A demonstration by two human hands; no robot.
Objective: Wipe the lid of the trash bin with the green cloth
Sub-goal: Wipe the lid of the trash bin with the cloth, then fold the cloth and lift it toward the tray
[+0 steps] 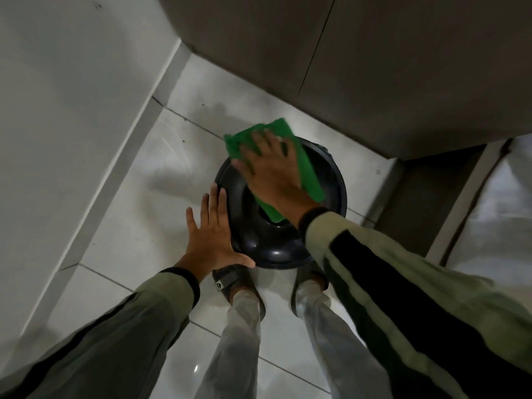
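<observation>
While the right hand (273, 171) lies flat, fingers spread, pressing the green cloth (309, 171) onto the round dark plastic bin lid (259, 234) at frame centre, the spread left hand (213, 240) steadies the rim — wipe in overlapping arcs, pressing evenly.

Glossy pale floor tiles (138, 226) with dark grout lines fill the middle and lower frame, catching soft reflections and a small bright glint near the bottom centre. A plain light wall (57, 96) takes up the upper left, met by a pale baseboard (115, 174) running diagonally from the top centre down to the lower left. Brown cabinet fronts (374, 67) span the upper right, split by a thin vertical seam. The lighting is dim and even.
</observation>
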